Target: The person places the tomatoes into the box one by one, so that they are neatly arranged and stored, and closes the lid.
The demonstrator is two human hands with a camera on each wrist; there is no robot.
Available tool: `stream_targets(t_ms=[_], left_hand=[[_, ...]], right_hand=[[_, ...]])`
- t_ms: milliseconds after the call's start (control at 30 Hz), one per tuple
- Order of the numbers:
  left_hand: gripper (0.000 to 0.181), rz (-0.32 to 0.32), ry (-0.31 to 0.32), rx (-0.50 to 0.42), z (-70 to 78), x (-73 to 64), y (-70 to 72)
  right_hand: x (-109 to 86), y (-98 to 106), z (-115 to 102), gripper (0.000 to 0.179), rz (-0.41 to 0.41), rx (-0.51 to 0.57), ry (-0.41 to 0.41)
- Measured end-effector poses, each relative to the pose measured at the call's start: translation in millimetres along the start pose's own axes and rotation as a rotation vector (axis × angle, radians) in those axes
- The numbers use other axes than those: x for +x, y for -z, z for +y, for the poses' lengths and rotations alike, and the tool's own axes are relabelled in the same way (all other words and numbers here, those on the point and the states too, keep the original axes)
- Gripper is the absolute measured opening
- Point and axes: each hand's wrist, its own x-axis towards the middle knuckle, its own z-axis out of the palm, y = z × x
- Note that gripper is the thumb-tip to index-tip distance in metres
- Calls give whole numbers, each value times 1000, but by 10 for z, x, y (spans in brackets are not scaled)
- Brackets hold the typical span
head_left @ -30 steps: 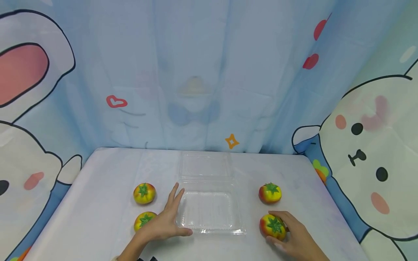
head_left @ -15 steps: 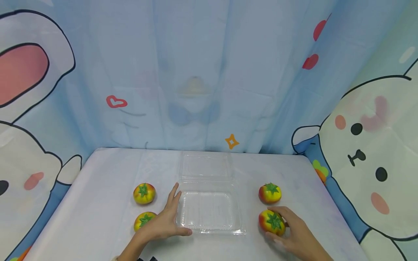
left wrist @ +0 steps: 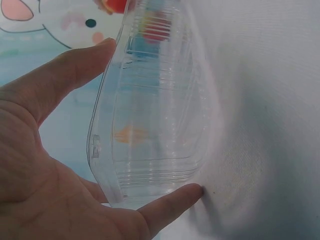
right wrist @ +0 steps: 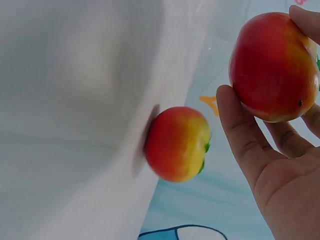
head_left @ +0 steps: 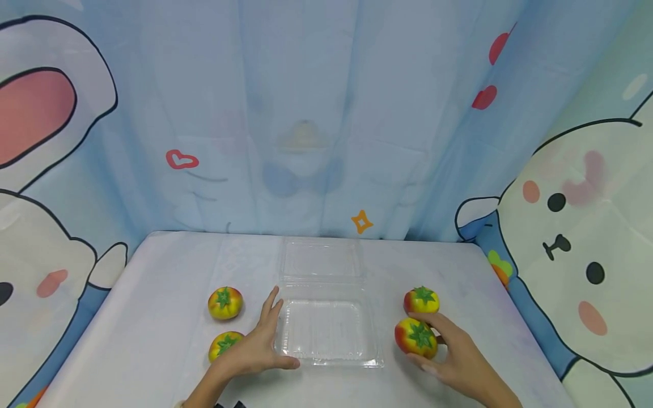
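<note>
My right hand (head_left: pixel 461 360) grips a red-and-yellow persimmon (head_left: pixel 416 338) with a green leafy top, between thumb and fingers. In the right wrist view this persimmon (right wrist: pixel 272 67) is raised off the table. Just behind it, a second persimmon (head_left: pixel 422 300) sits on the cloth. My left hand (head_left: pixel 257 348) is spread at the left side of a clear plastic clamshell box (head_left: pixel 329 331), whose lid (head_left: pixel 321 259) lies folded back. Straight fingers lie along the box (left wrist: pixel 155 115) wall in the left wrist view; whether they press on it is unclear.
Two more persimmons stand left of the box: one at the back (head_left: pixel 225 302), one nearer (head_left: pixel 224 343) and partly hidden by the left hand. White cloth covers the table (head_left: pixel 173 294). A blue printed curtain (head_left: pixel 306 113) hangs behind and at the sides.
My right hand has lifted the near right persimmon from the table and carried it slightly up and to the left. The left hand has barely moved beside the box.
</note>
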Motion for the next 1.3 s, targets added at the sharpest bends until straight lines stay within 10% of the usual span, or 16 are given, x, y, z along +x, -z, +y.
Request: stream_targets(t_ms=[1300], left_hand=[[134, -5, 12, 6, -19, 16, 5]], right_hand=[[274, -181, -375, 63, -68, 188, 164]])
